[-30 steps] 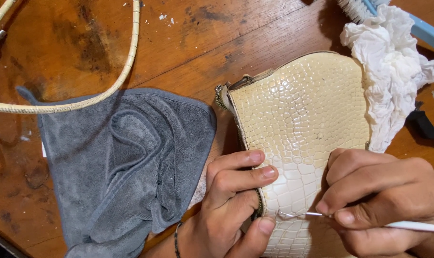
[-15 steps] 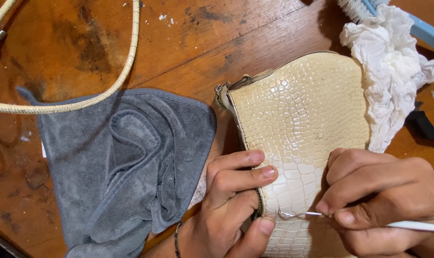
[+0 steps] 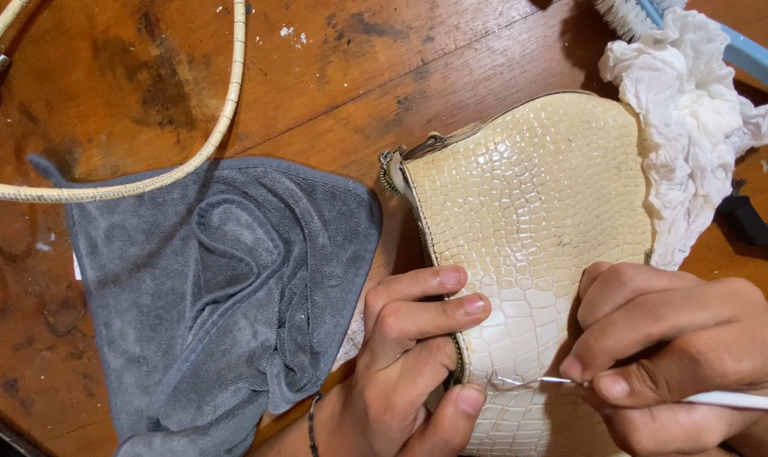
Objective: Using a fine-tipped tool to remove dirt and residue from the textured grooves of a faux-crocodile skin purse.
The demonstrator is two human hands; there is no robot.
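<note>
On the worn wooden table [image 3: 333, 76] lies a cream purse [image 3: 536, 220] with a glossy scale pattern, flat on its side, its zipper end pointing up and left; the left hand [image 3: 405, 372] grips the purse's left edge near the bottom, fingers laid across the front and thumb pressed at the seam, so it is closed on the purse; the right hand [image 3: 680, 355] is pinched tight around a thin white-handled tool [image 3: 722, 398], whose fine metal tip [image 3: 519, 382] reaches left to the seam just beside the left thumb. Just left of the purse sits a crumpled grey cloth [image 3: 214, 296], with a cream strap [image 3: 189, 161] curving over its top edge; a wad of white tissue [image 3: 697, 127] touches the purse's right side; beyond it, at the top right corner, a light blue brush [image 3: 739, 51] is partly in view.
</note>
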